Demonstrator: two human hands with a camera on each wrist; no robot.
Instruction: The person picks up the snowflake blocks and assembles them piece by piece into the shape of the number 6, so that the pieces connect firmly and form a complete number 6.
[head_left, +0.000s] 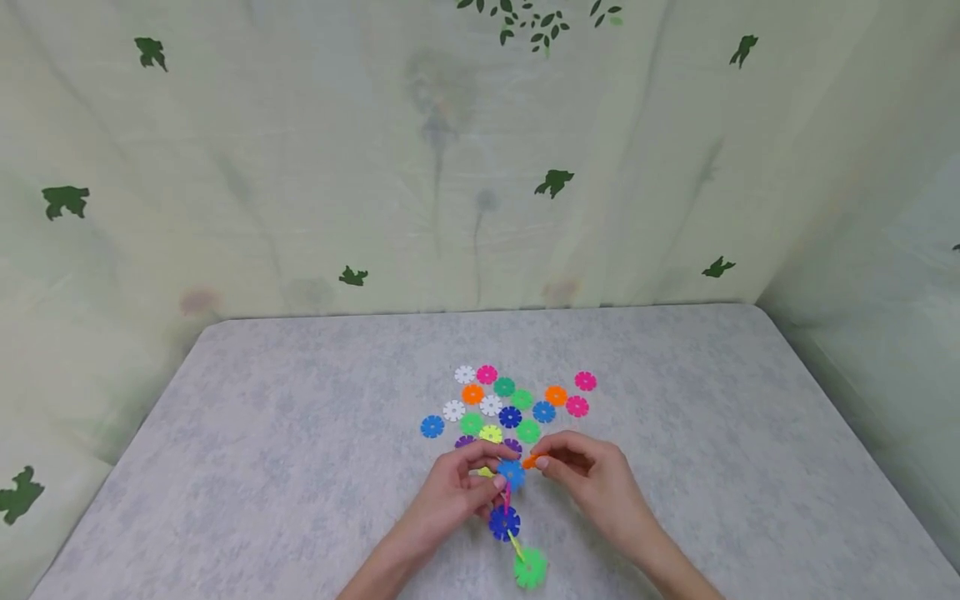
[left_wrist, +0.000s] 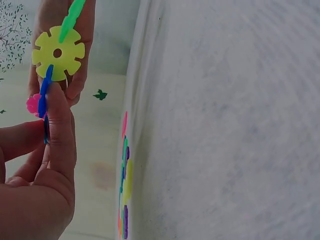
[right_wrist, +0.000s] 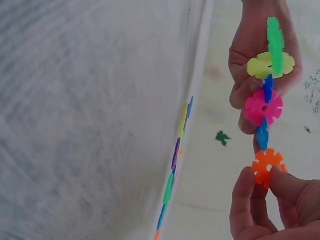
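Note:
My left hand (head_left: 465, 487) pinches the light blue notched disc (head_left: 512, 475) at the upper end of a chain of interlocking plastic discs. Below it in the head view come a pink disc (right_wrist: 264, 108), a dark blue disc (head_left: 504, 523), a yellow disc (left_wrist: 58, 53) and a green disc (head_left: 530, 568). Between thumb and fingertips, my right hand (head_left: 596, 479) holds an orange disc (right_wrist: 269, 167) at the light blue one's edge. Whether their slots are engaged I cannot tell. Fingers partly cover the light blue and pink discs.
Loose notched discs lie flat on the grey table (head_left: 262, 450) beyond the hands, among them a white disc (head_left: 465, 374), a pink disc (head_left: 586, 381) and a blue disc (head_left: 432, 427). A pale curtain (head_left: 300, 167) with leaf prints hangs behind the table.

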